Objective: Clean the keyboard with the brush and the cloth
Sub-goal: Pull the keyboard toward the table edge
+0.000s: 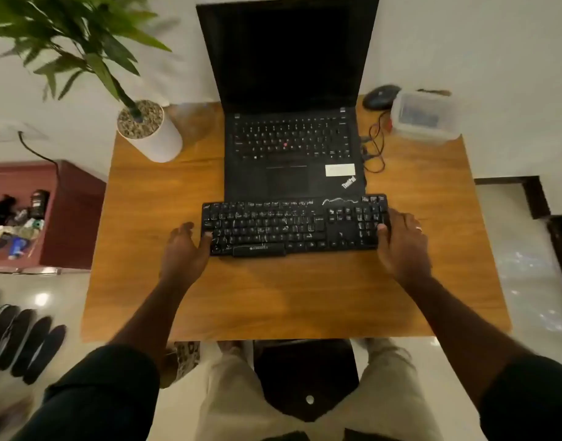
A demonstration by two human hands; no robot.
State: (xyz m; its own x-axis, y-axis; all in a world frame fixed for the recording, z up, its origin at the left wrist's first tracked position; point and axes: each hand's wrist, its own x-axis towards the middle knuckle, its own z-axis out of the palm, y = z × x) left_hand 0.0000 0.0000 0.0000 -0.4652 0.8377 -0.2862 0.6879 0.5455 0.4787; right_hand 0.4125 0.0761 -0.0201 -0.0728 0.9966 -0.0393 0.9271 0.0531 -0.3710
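Hands framed the black plastic desktop keyboard [294, 226], which lay flat on the brown wooden surface [273, 297] just in front of the open black laptop [290, 148]; the left hand [185, 249] gripped its left end, thumb on the keys, and the right hand [403, 246] clasped its right end likewise; neither brush nor cloth was in view. Lifting or tipping the keyboard risked knocking its far edge into the laptop; a one-sided grip might let it slip; loosened dust would probably fall onto the surface.
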